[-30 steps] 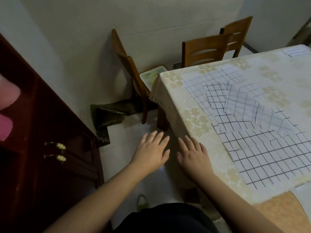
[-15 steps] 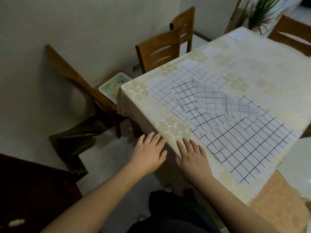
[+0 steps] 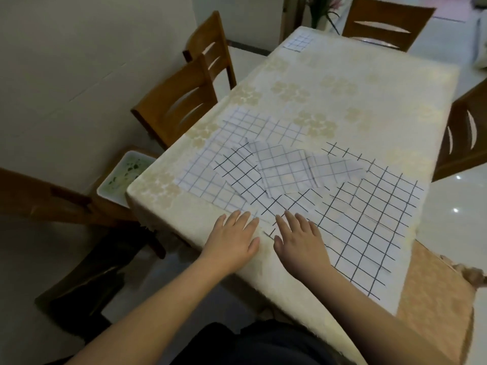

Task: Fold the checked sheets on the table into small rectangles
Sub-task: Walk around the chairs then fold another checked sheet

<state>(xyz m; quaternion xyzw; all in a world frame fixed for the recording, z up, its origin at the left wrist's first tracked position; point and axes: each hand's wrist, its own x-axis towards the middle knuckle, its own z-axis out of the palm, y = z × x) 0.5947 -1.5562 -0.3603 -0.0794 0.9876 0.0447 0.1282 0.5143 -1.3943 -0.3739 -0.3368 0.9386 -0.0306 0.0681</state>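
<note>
- Hands first: the left hand [image 3: 233, 237] and the right hand [image 3: 299, 237] are both flat, palms down, fingers straight and loosely spread, holding nothing, side by side at the near edge of the bench [image 3: 369, 83].
- Checked sheets [image 3: 290, 177] lie in an overlapping scatter straight ahead of the fingers and off to the right, covering the near half of the bench, well short of its far end.
- Key relation: the right hand is the nearer one. Its fingertips already sit over the bold-lined sheet [image 3: 369, 227], whose long side runs away to the right toward the bench edge. The left hand rests on the bare tablecloth [image 3: 342, 75], fingertips just beside a sheet corner.
- Whether either palm is pressing down or only hovering, I cannot tell.
- Nothing in the pile looks folded small yet; my read is that the job is at its opening, and the bold-lined sheet is the likely first pick.
- One small checked piece [image 3: 299, 43] lies apart at the far corner.
- Surface: a pale cloth with a faint floral pattern, soft enough that paper could slide or wrinkle on it.
- Room: wooden chairs [image 3: 179, 104] stand round the bench, a white tray [image 3: 123, 177] rests on a chair seat at the left, with a plain wall behind and a glossy floor to the right.
</note>
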